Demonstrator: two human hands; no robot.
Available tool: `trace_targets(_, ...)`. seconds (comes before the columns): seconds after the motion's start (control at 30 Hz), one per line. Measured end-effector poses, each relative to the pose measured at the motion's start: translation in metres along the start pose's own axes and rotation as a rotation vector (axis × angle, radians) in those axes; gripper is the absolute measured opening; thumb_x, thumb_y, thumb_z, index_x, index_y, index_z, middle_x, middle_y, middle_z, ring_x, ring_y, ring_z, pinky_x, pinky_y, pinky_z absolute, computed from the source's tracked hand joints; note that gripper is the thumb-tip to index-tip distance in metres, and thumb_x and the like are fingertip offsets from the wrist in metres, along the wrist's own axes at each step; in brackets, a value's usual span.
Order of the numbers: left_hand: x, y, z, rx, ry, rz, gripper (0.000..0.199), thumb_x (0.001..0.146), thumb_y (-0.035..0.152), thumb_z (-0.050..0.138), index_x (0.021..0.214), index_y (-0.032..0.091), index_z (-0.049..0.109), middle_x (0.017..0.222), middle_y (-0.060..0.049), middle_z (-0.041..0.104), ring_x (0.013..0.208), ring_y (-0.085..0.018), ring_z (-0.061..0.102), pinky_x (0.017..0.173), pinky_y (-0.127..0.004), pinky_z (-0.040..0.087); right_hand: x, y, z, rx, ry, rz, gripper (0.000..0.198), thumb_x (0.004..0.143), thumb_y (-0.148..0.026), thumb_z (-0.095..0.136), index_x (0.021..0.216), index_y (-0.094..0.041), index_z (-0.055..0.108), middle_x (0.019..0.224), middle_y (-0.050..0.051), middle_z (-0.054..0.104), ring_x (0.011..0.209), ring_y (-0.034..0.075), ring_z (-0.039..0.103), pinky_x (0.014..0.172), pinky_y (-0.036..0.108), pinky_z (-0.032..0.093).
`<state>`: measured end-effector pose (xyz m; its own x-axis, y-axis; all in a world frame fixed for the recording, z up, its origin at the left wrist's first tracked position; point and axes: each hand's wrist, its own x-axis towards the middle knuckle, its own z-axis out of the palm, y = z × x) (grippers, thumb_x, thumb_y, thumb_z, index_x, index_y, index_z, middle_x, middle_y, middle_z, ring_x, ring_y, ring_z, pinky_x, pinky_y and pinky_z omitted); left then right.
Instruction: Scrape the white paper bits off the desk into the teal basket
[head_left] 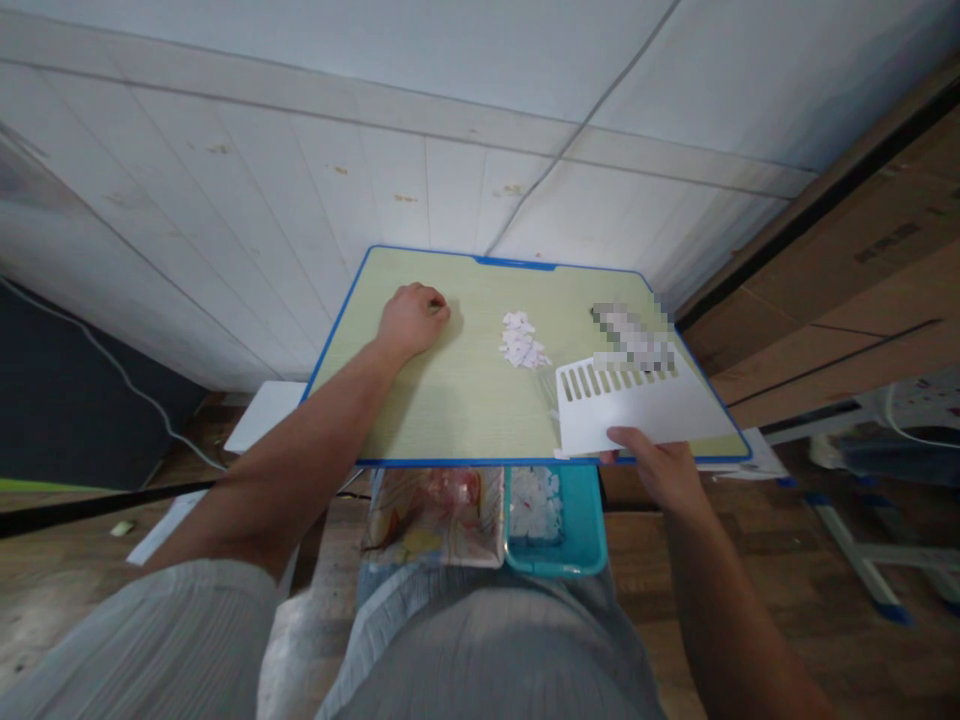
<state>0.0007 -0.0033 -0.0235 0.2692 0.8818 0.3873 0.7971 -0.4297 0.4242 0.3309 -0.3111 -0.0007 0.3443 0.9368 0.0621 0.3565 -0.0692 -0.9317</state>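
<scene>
My right hand [660, 468] grips the lower edge of a white slotted sheet [637, 415], thumb on top. A row of cut-out slots runs along the sheet's far side. My left hand [412, 318] rests on the left half of the table, its fingers curled inward; whatever they hold, if anything, is hidden. Between the hands lies a loose pile of small white pieces [523, 345]. Some clear plastic [549, 392] shows at the sheet's left edge. Beyond the sheet, a pixelated item [634, 335] cannot be made out.
The small table [442, 420] has a blue rim and stands against a white panelled wall [300, 190]. Below its near edge are a teal bin [589, 550] with white pieces and a plastic-covered container [435, 520]. Cardboard boxes [840, 290] are stacked at right.
</scene>
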Motion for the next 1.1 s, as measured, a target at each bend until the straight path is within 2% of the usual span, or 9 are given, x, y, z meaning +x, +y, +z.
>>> trace_targets(0.2, -0.001, 0.002, -0.002, 0.012, -0.004, 0.006, 0.030, 0.103, 0.033, 0.069, 0.113, 0.018, 0.093, 0.130, -0.021, 0.088, 0.131, -0.040, 0.079, 0.123, -0.056, 0.063, -0.001, 0.004, 0.000, 0.002, 0.012, -0.032, 0.043, 0.083, -0.057, 0.086, 0.054, -0.032, 0.067, 0.056, 0.005, 0.071, 0.063, 0.029, 0.072, 0.077, 0.043, 0.069)
trace_targets(0.37, -0.003, 0.003, -0.004, -0.006, -0.011, 0.002, 0.028, 0.103, 0.035, 0.069, 0.111, 0.020, 0.092, 0.130, -0.020, 0.088, 0.131, -0.041, 0.078, 0.124, -0.057, 0.062, 0.000, -0.002, -0.001, -0.012, -0.007, 0.006, 0.041, 0.082, -0.055, 0.088, 0.056, -0.031, 0.069, 0.060, 0.005, 0.074, 0.066, 0.030, 0.075, 0.080, 0.043, 0.070)
trace_targets(0.47, -0.003, 0.004, -0.004, -0.011, -0.016, -0.004, 0.029, 0.103, 0.035, 0.069, 0.112, 0.020, 0.092, 0.131, -0.020, 0.088, 0.132, -0.041, 0.078, 0.124, -0.057, 0.062, 0.000, -0.006, -0.001, 0.002, -0.026, 0.012, 0.039, 0.080, -0.055, 0.087, 0.055, -0.031, 0.069, 0.058, 0.005, 0.073, 0.063, 0.030, 0.074, 0.077, 0.044, 0.070)
trace_targets(0.7, -0.002, 0.004, -0.005, -0.005, -0.020, -0.007, 0.030, 0.103, 0.037, 0.070, 0.113, 0.021, 0.093, 0.130, -0.020, 0.088, 0.132, -0.041, 0.078, 0.124, -0.057, 0.063, -0.003, -0.011, 0.001, 0.011, 0.026, 0.027, 0.030, 0.077, -0.051, 0.083, 0.059, -0.032, 0.068, 0.058, 0.004, 0.072, 0.064, 0.030, 0.073, 0.073, 0.043, 0.068)
trace_targets(0.83, -0.003, 0.003, -0.004, -0.013, -0.011, -0.006, 0.027, 0.103, 0.036, 0.070, 0.111, 0.023, 0.093, 0.128, -0.019, 0.089, 0.130, -0.040, 0.078, 0.123, -0.056, 0.063, 0.001, -0.008, 0.006, 0.029, 0.089, -0.012, 0.040, 0.083, -0.053, 0.084, 0.054, -0.031, 0.068, 0.061, 0.006, 0.075, 0.066, 0.029, 0.073, 0.074, 0.043, 0.069)
trace_targets(0.93, -0.003, 0.004, -0.004, -0.024, -0.013, -0.009, 0.028, 0.103, 0.036, 0.070, 0.112, 0.021, 0.093, 0.129, -0.020, 0.088, 0.130, -0.040, 0.078, 0.123, -0.056, 0.063, 0.007, -0.003, 0.013, 0.079, 0.167, -0.016, 0.042, 0.084, -0.061, 0.088, 0.061, -0.029, 0.073, 0.064, 0.007, 0.078, 0.061, 0.027, 0.070, 0.066, 0.041, 0.065)
trace_targets(1.1, -0.003, 0.004, -0.004, -0.025, -0.016, -0.014, 0.028, 0.104, 0.035, 0.070, 0.112, 0.021, 0.093, 0.130, -0.020, 0.088, 0.132, -0.040, 0.078, 0.124, -0.056, 0.062, 0.011, 0.004, 0.018, 0.026, 0.146, 0.015, 0.046, 0.085, -0.065, 0.089, 0.064, -0.027, 0.075, 0.067, 0.007, 0.080, 0.060, 0.025, 0.071, 0.070, 0.040, 0.066)
